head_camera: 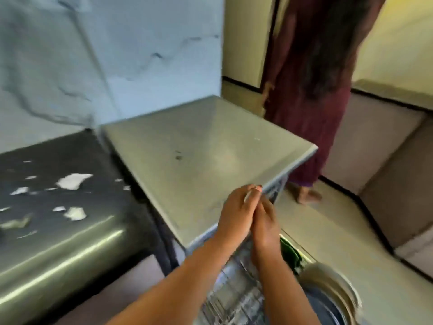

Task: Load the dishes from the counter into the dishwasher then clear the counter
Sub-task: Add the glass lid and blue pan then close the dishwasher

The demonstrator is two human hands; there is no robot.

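My left hand (233, 213) and my right hand (266, 231) are pressed palm to palm, fingers straight, over the front edge of the grey dishwasher top (199, 148). A pale streak shows at the fingertips; the blur hides what it is. Below my forearms the dishwasher's wire rack (232, 292) is pulled out. Round plates (332, 287) stand in it at the lower right, and something green (290, 252) lies just beyond my right wrist. The black counter (58, 207) on the left bears several white patches or scraps (73, 180).
A person in a long maroon dress (311, 102) stands barefoot on the floor just past the dishwasher's far right corner. A pale blue wall (140, 55) rises behind the counter. Grey wall tiles (386, 148) run along the right.
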